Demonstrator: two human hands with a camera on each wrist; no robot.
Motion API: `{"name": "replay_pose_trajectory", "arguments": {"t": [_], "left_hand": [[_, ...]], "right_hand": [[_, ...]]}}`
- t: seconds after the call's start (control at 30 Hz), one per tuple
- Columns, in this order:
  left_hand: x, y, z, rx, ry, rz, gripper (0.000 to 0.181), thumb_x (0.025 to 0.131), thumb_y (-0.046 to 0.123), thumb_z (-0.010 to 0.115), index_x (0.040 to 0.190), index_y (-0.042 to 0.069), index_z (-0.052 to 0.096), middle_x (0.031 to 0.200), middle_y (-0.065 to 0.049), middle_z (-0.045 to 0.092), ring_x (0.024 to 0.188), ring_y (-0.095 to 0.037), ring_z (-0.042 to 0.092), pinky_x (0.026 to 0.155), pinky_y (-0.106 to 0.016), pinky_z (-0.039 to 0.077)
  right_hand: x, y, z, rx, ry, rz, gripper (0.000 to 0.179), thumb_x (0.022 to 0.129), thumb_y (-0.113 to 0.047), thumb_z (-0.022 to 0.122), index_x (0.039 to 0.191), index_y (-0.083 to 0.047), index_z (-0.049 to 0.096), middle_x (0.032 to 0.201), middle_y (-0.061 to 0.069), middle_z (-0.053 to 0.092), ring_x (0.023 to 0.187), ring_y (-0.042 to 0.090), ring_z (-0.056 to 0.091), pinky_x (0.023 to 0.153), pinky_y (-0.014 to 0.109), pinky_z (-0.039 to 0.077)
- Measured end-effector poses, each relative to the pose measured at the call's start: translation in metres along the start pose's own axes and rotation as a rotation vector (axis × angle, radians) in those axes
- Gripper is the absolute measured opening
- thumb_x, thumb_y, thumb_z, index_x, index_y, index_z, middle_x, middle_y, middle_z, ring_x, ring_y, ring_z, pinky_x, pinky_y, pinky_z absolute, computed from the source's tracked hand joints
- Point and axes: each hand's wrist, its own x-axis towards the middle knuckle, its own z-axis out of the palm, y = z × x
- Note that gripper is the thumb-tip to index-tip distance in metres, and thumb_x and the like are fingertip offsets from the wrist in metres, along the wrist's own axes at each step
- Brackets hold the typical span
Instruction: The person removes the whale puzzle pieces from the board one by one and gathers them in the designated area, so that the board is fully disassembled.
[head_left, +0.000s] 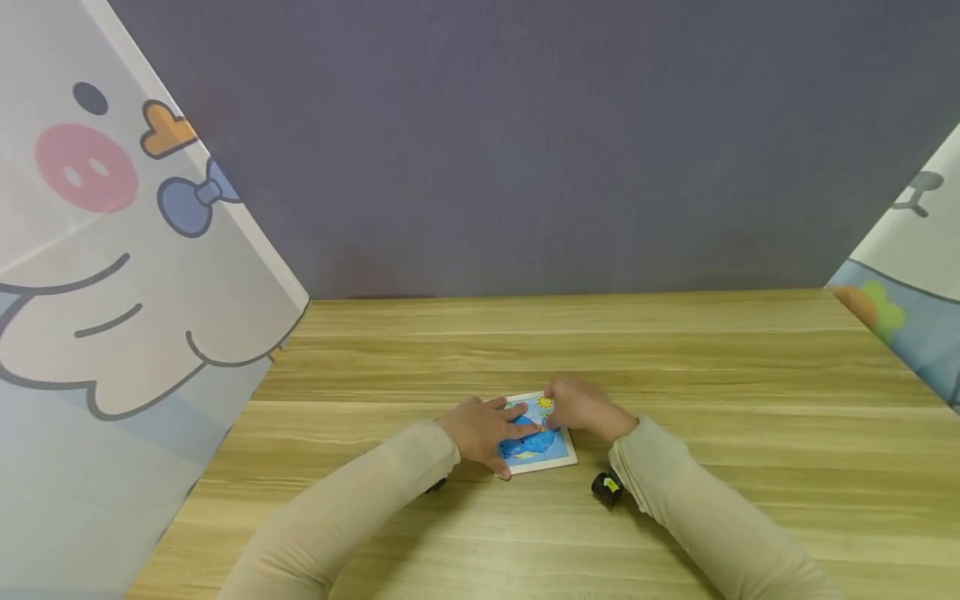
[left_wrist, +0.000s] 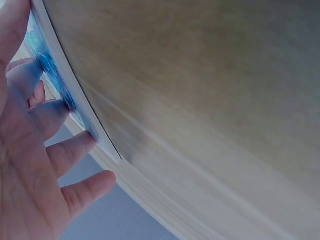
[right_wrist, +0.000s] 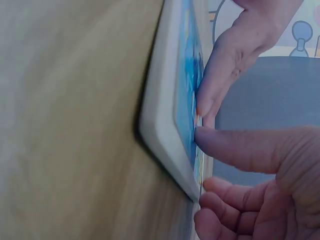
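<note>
A small picture board (head_left: pixel 564 454), framed in white and resembling a jigsaw puzzle, lies flat on the wooden table. Its picture has a blue animal (head_left: pixel 525 446) and a yellow flower. My left hand (head_left: pixel 480 429) spreads its fingers over the left side, fingertips on the picture and thumb by the near edge. At the far right corner, my right hand (head_left: pixel 585 408) holds the board. In the right wrist view its thumb (right_wrist: pixel 220 145) presses on the picture, while the other fingers (right_wrist: pixel 225 212) curl at the edge. The palms hide parts of the picture.
A small black object (head_left: pixel 607 489) with a yellow mark is beside the right cuff, and another dark piece (head_left: pixel 437 485) shows under the left sleeve. A grey wall (head_left: pixel 525 150) stands behind the table (head_left: pixel 390 367). Cartoon-printed panels (head_left: pixel 150 275) flank both sides.
</note>
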Motion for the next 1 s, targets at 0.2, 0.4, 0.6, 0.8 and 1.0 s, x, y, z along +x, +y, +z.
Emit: {"name": "replay_pose_trajectory", "arguments": {"t": [0.2, 0.4, 0.6, 0.8, 1.0], "left_hand": [[0.0006, -0.0002, 0.0013, 0.011, 0.006, -0.002, 0.084, 0.080, 0.064, 0.061, 0.151, 0.044, 0.022, 0.158, 0.009, 0.018, 0.141, -0.023, 0.027, 0.102, -0.043, 0.039], [0.0022, -0.0003, 0.0037, 0.023, 0.009, -0.005, 0.084, 0.080, 0.065, 0.060, 0.151, 0.044, 0.021, 0.158, 0.009, 0.017, 0.141, -0.023, 0.027, 0.103, -0.041, 0.039], [0.0003, 0.0009, 0.0038, 0.055, 0.009, -0.004, 0.083, 0.080, 0.067, 0.059, 0.151, 0.044, 0.022, 0.158, 0.009, 0.019, 0.140, -0.022, 0.029, 0.100, -0.038, 0.041], [0.0013, 0.0011, 0.0037, 0.084, -0.002, -0.011, 0.083, 0.080, 0.068, 0.056, 0.151, 0.045, 0.020, 0.158, 0.009, 0.018, 0.141, -0.021, 0.028, 0.100, -0.038, 0.041], [0.0010, 0.0013, 0.0017, 0.067, 0.000, -0.015, 0.083, 0.079, 0.067, 0.058, 0.150, 0.045, 0.021, 0.158, 0.009, 0.018, 0.141, -0.021, 0.028, 0.103, -0.041, 0.039]], "right_hand": [[-0.0036, -0.0008, 0.0009, -0.061, 0.052, 0.021, 0.041, 0.078, -0.021, 0.080, 0.112, -0.003, 0.068, 0.116, 0.013, 0.065, 0.104, 0.032, 0.061, 0.079, 0.049, 0.051], [-0.0075, -0.0038, 0.0023, -0.117, 0.078, -0.007, 0.036, 0.077, -0.020, 0.080, 0.107, -0.003, 0.070, 0.106, 0.010, 0.068, 0.091, 0.028, 0.064, 0.072, 0.045, 0.053], [-0.0060, -0.0054, 0.0035, -0.103, 0.071, 0.014, 0.035, 0.077, -0.019, 0.080, 0.107, -0.003, 0.071, 0.106, 0.009, 0.068, 0.087, 0.023, 0.063, 0.068, 0.042, 0.052], [-0.0037, -0.0047, 0.0020, -0.005, 0.063, 0.036, 0.035, 0.077, -0.015, 0.080, 0.108, 0.000, 0.070, 0.114, 0.013, 0.066, 0.083, 0.020, 0.060, 0.068, 0.041, 0.053], [-0.0033, -0.0023, 0.0007, 0.030, 0.056, 0.046, 0.035, 0.078, -0.013, 0.079, 0.109, 0.001, 0.069, 0.115, 0.013, 0.065, 0.079, 0.019, 0.056, 0.067, 0.037, 0.051]]}}
